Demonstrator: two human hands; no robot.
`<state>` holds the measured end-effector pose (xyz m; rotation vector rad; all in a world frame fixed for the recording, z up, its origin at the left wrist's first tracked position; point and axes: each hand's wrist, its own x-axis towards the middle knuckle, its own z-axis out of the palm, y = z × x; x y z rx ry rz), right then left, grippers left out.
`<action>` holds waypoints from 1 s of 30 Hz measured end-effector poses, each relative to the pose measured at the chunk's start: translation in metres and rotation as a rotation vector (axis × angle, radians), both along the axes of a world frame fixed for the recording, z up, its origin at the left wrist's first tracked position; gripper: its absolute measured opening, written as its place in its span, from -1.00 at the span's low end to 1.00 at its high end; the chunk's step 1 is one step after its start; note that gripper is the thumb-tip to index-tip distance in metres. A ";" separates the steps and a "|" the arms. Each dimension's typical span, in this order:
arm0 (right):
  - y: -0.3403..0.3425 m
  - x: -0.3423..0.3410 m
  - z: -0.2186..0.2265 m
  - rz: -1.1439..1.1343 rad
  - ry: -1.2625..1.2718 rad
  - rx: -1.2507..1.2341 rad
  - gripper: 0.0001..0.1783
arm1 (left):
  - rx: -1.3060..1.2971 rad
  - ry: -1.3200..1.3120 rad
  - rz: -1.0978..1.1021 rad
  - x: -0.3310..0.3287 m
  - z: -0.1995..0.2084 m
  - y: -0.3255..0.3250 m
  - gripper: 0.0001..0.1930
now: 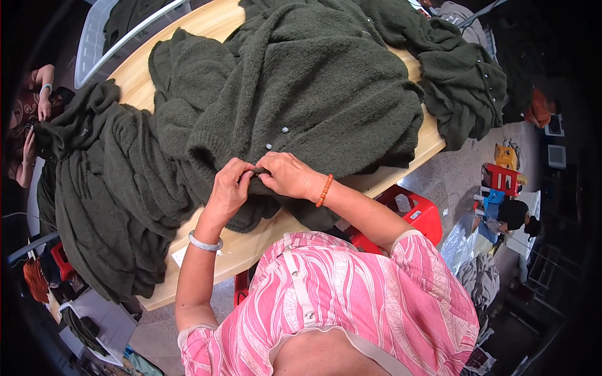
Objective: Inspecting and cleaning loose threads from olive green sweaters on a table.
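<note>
A dark green knitted cardigan lies bunched on the wooden table, its near edge gathered up toward me. Two round, shiny buttons show on it just beyond my fingers. My left hand, with a pale bangle on its wrist, pinches the knit edge between thumb and fingers. Close beside it, my right hand grips the same edge; an orange bead bracelet circles that wrist. A small dark fold of the knit shows between the two hands. What lies under my fingertips is hidden.
More dark green knitwear drapes over the table's left side, and another buttoned piece hangs at the right. A white plastic crate stands at the far left. A red stool is by the near right edge. Other people work on both sides.
</note>
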<state>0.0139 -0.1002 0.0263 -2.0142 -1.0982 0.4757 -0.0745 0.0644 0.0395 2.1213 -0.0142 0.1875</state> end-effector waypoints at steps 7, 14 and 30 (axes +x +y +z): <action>-0.001 0.003 0.003 -0.053 0.192 0.020 -0.82 | -0.029 0.045 0.028 0.000 0.000 0.001 -0.98; -0.003 0.005 0.001 -0.185 0.879 0.009 -0.87 | -0.152 0.173 0.049 -0.003 0.000 0.005 -0.96; -0.003 0.020 0.021 0.023 0.687 0.021 -0.86 | -0.290 0.255 -0.099 -0.005 0.001 0.023 -0.97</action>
